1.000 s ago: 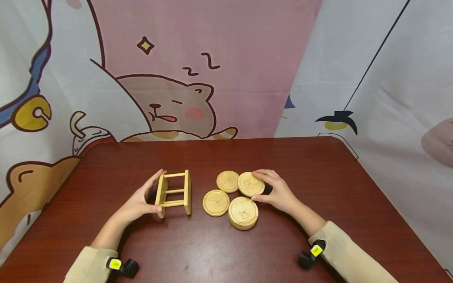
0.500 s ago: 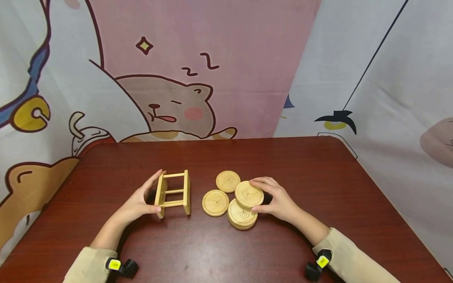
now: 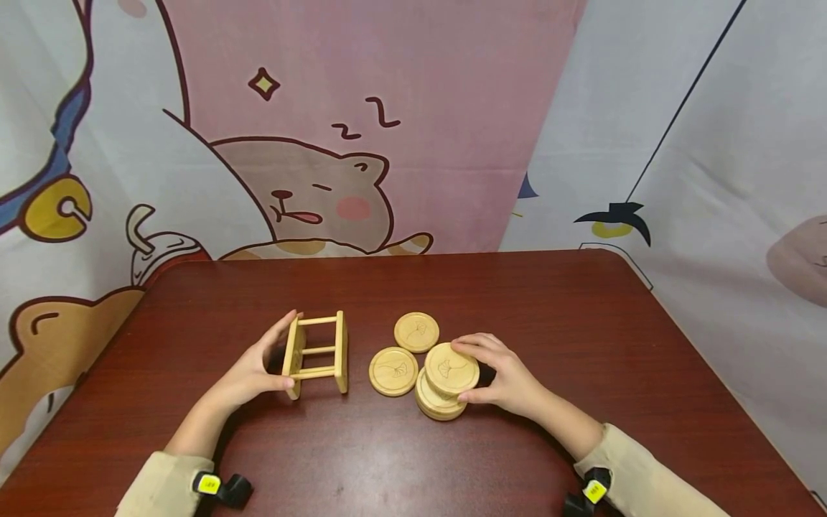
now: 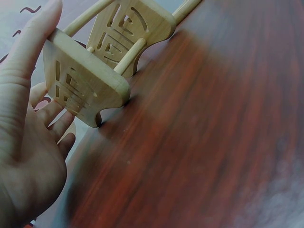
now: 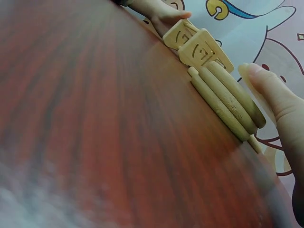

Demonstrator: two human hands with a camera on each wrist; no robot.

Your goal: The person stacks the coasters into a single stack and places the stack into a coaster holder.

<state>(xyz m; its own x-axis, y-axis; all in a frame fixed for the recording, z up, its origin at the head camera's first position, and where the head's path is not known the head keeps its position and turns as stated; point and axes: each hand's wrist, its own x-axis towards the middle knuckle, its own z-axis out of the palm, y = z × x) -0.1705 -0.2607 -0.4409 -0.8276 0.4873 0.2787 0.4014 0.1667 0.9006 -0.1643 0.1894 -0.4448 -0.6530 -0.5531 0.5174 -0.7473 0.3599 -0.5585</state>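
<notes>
My left hand [image 3: 248,370] grips the left panel of a small wooden coaster rack [image 3: 342,352], thumb at the near edge and fingers at the far edge. The rack has two cut-out panels [image 4: 78,88] joined by thin rods, and it stands on the table. With thumb and fingers my right hand [image 3: 513,377] pinches a round wooden coaster [image 3: 451,368] marked with a leaf. This coaster lies over a short stack of coasters [image 3: 441,411], off-centre toward the back right. Whether it rests fully on the stack cannot be told.
Two single coasters lie flat between rack and stack: one nearer coaster [image 3: 393,371] and one farther coaster [image 3: 416,332]. The dark red-brown table [image 3: 362,459] extends around them, with a cartoon-printed cloth [image 3: 452,143] hanging behind its back edge.
My right hand has drawn the coaster toward me, from beside the far coaster to over the stack. My left hand and the rack have stayed in place.
</notes>
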